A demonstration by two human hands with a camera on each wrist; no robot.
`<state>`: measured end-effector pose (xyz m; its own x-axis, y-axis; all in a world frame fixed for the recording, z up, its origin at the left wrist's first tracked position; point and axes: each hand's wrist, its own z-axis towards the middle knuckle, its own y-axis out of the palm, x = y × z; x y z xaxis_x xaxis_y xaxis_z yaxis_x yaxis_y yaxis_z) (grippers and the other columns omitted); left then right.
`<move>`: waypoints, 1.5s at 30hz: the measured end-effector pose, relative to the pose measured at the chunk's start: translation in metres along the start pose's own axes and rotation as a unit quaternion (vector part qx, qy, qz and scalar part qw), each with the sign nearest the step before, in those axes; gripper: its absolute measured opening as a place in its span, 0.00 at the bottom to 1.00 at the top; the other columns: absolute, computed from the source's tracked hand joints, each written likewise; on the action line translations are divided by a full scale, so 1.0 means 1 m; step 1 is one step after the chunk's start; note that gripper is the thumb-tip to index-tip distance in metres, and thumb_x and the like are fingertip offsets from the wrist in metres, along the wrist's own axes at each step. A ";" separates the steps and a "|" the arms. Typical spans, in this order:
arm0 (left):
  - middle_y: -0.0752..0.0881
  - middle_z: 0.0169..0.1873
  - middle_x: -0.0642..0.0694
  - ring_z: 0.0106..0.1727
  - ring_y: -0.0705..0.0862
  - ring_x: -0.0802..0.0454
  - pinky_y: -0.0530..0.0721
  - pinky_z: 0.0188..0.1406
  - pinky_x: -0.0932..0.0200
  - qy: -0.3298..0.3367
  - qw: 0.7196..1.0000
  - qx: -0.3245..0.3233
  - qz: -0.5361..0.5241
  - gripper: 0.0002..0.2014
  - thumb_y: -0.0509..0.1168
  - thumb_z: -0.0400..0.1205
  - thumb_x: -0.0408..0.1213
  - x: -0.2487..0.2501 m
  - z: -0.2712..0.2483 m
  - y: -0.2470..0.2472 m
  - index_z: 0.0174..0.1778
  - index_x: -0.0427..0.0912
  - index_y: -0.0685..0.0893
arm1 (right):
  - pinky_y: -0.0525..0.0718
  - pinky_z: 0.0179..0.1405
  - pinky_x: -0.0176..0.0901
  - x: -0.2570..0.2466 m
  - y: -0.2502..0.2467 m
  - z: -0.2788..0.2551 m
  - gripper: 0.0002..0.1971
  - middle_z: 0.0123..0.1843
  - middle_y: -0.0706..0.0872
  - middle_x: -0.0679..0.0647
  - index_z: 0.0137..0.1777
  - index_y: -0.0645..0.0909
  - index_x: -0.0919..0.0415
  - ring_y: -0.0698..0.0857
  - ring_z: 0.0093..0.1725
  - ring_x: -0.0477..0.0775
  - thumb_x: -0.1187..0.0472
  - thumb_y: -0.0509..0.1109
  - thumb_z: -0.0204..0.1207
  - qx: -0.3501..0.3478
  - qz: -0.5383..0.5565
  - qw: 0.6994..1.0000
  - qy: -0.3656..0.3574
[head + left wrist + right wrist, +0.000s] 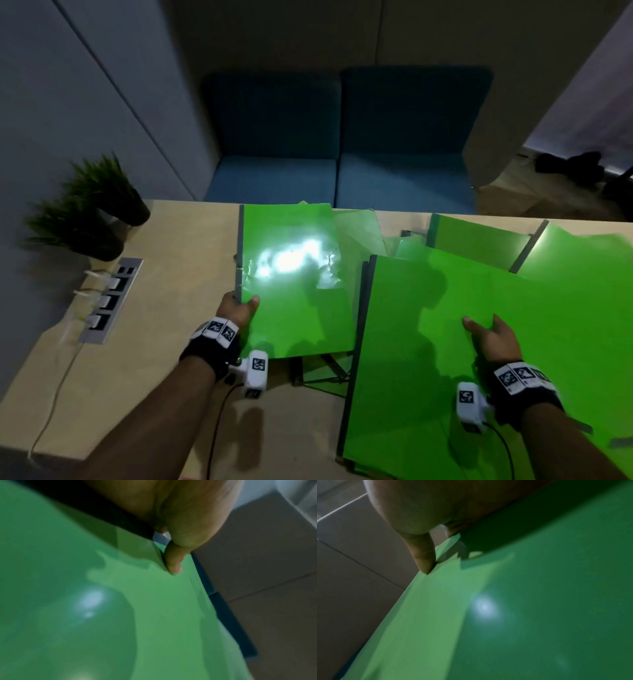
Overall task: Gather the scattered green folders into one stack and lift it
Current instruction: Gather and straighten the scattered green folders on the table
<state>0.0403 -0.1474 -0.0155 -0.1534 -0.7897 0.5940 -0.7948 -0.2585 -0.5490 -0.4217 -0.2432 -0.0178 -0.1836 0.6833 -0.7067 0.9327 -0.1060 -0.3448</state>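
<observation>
While the left hand (239, 310) clamps the near left corner of a glossy green folder (294, 281), thumb on top of the cover and fingers tucked underneath by the dark spine, that folder sits on the light wooden desk (164, 308) with a bright glare patch across its middle. From the left wrist view, the thumb (173, 561) presses down right at the edge of the green cover, dark spine strip running alongside. Over on the other side, the right hand (489, 339) lies on the big green folder (479, 342) nearest the camera, thumb spread out flat on the surface; the other fingers are out of sight, so whether they curl under an edge cannot be told. The right wrist view shows one finger (423, 555) pointing down onto the green sheet close to its border. This near folder overlaps the right edge of the left one, and its lower corner runs out toward the desk's front edge. Behind it, more green folders (479, 236) lie fanned and overlapping toward the far right of the desk, some at an angle, their dark spines showing. A translucent cover (359, 236) peeks out between the two main folders. Off to the left, two small potted plants (92, 212) stand near the wall, with a power socket strip (109, 301) set into the desk just in front of them and a cable trailing down. Beyond the desk sits a blue sofa (342, 144).
</observation>
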 end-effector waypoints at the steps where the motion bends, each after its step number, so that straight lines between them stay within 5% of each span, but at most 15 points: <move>1: 0.85 0.57 0.36 0.53 0.84 0.37 0.80 0.53 0.51 -0.006 1.000 -0.006 0.016 0.24 0.68 0.77 0.50 0.002 0.006 0.007 0.63 0.37 0.80 | 0.77 0.66 0.67 -0.001 -0.001 0.001 0.42 0.83 0.65 0.63 0.85 0.55 0.54 0.74 0.74 0.70 0.53 0.74 0.76 0.000 -0.002 1.000 0.004; 6: 0.85 0.59 0.34 0.49 0.81 0.39 0.78 0.48 0.52 -0.030 0.997 -0.059 0.040 0.24 0.69 0.78 0.50 0.025 0.017 0.015 0.62 0.34 0.82 | 0.84 0.49 0.58 -0.004 -0.002 0.006 0.41 0.83 0.66 0.62 0.84 0.55 0.52 0.81 0.66 0.71 0.52 0.74 0.76 -0.001 -0.032 0.999 0.012; 12: 0.78 0.68 0.34 0.63 0.79 0.36 0.74 0.53 0.52 -0.030 0.997 -0.061 0.035 0.36 0.70 0.74 0.55 0.041 0.034 0.015 0.72 0.34 0.74 | 0.74 0.72 0.67 0.001 -0.002 0.011 0.42 0.84 0.63 0.61 0.85 0.55 0.56 0.70 0.77 0.70 0.51 0.74 0.76 0.009 -0.059 0.998 0.009; 16: 0.85 0.60 0.40 0.56 0.82 0.42 0.76 0.57 0.54 0.030 0.997 -0.060 -0.027 0.19 0.72 0.77 0.39 0.039 0.036 0.020 0.63 0.37 0.82 | 0.76 0.69 0.70 0.004 -0.001 0.015 0.43 0.84 0.63 0.60 0.84 0.56 0.54 0.72 0.76 0.70 0.49 0.75 0.74 0.008 -0.062 0.998 0.013; 20: 0.86 0.58 0.37 0.57 0.84 0.41 0.79 0.64 0.42 0.130 0.991 -0.030 -0.025 0.18 0.73 0.75 0.41 0.043 0.038 -0.002 0.59 0.38 0.83 | 0.76 0.69 0.70 0.005 0.000 0.018 0.44 0.84 0.64 0.61 0.84 0.57 0.54 0.72 0.76 0.70 0.49 0.76 0.73 0.007 -0.060 0.998 0.010; 22: 0.86 0.56 0.32 0.53 0.84 0.39 0.80 0.58 0.43 0.194 0.981 -0.001 -0.026 0.17 0.71 0.76 0.37 0.057 0.042 -0.029 0.59 0.36 0.81 | 0.76 0.69 0.69 0.005 0.000 0.018 0.44 0.84 0.64 0.62 0.84 0.56 0.55 0.71 0.76 0.70 0.50 0.76 0.73 0.005 -0.055 0.998 0.007; 26: 0.81 0.54 0.21 0.44 0.83 0.33 0.79 0.42 0.43 0.267 0.958 0.084 -0.068 0.10 0.69 0.77 0.39 0.102 0.034 -0.094 0.52 0.47 0.79 | 0.76 0.69 0.66 0.002 0.000 0.014 0.43 0.84 0.64 0.61 0.84 0.56 0.56 0.71 0.77 0.70 0.52 0.75 0.75 0.003 -0.050 0.999 0.015; 28: 0.75 0.64 0.20 0.57 0.80 0.24 0.81 0.54 0.31 0.252 0.953 0.143 -0.093 0.26 0.72 0.74 0.52 0.128 0.037 -0.126 0.62 0.43 0.75 | 0.76 0.69 0.68 0.000 0.000 0.011 0.42 0.84 0.63 0.60 0.84 0.57 0.54 0.71 0.77 0.70 0.53 0.75 0.75 0.001 -0.040 0.999 0.018; 30: 0.62 0.70 0.17 0.58 0.77 0.21 0.83 0.50 0.30 0.236 0.954 0.122 -0.141 0.48 0.71 0.68 0.64 0.153 0.037 -0.138 0.73 0.37 0.60 | 0.76 0.69 0.69 -0.001 -0.001 0.008 0.42 0.85 0.62 0.59 0.84 0.56 0.54 0.70 0.77 0.69 0.53 0.75 0.75 -0.009 -0.036 0.999 0.018; 31: 0.61 0.71 0.17 0.55 0.77 0.27 0.85 0.46 0.35 0.260 0.947 0.092 -0.163 0.49 0.71 0.70 0.63 0.166 0.025 -0.131 0.75 0.35 0.57 | 0.76 0.69 0.70 -0.001 -0.002 0.007 0.42 0.85 0.62 0.59 0.84 0.56 0.55 0.71 0.77 0.69 0.53 0.75 0.75 -0.010 -0.038 0.999 0.018; 35: 0.78 0.70 0.36 0.70 0.78 0.37 0.73 0.71 0.34 0.359 0.913 -0.022 -0.193 0.29 0.71 0.75 0.42 0.181 -0.029 -0.040 0.71 0.39 0.71 | 0.75 0.71 0.68 -0.006 -0.005 0.001 0.43 0.85 0.61 0.59 0.84 0.57 0.57 0.71 0.77 0.67 0.50 0.75 0.74 -0.016 -0.059 0.998 -0.010; 38: 0.80 0.64 0.31 0.56 0.87 0.53 0.84 0.61 0.48 0.352 0.913 -0.125 -0.162 0.25 0.69 0.77 0.29 0.156 -0.055 0.038 0.69 0.31 0.71 | 0.69 0.77 0.64 -0.009 -0.010 -0.003 0.42 0.85 0.61 0.59 0.85 0.57 0.59 0.67 0.80 0.65 0.49 0.73 0.76 -0.038 -0.075 0.996 -0.016; 40: 0.81 0.60 0.34 0.47 0.86 0.65 0.84 0.57 0.59 0.311 0.934 -0.130 -0.120 0.24 0.66 0.78 0.23 0.128 -0.065 0.083 0.70 0.25 0.71 | 0.66 0.79 0.58 -0.012 -0.015 -0.003 0.36 0.84 0.62 0.61 0.84 0.59 0.63 0.66 0.81 0.64 0.49 0.68 0.81 -0.047 -0.097 0.994 -0.024; 43: 0.81 0.65 0.36 0.65 0.82 0.43 0.78 0.67 0.49 0.247 0.947 -0.189 -0.084 0.29 0.72 0.76 0.30 0.089 -0.081 0.128 0.72 0.31 0.72 | 0.65 0.77 0.49 -0.018 -0.017 -0.006 0.27 0.81 0.67 0.69 0.79 0.66 0.72 0.68 0.79 0.65 0.52 0.51 0.89 -0.055 -0.117 0.991 -0.035; 45: 0.77 0.71 0.37 0.73 0.75 0.39 0.71 0.73 0.44 0.206 0.952 -0.221 -0.053 0.34 0.73 0.75 0.36 0.069 -0.090 0.142 0.76 0.36 0.67 | 0.66 0.74 0.49 -0.017 -0.016 -0.010 0.29 0.78 0.71 0.70 0.76 0.70 0.74 0.72 0.77 0.66 0.49 0.46 0.89 -0.051 -0.127 0.989 -0.054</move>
<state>-0.1363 -0.1884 0.0004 -0.2034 -0.4628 0.8628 -0.9740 0.0063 -0.2263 -0.4298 -0.2458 0.0063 -0.4434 0.5961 -0.6693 0.8776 0.1372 -0.4593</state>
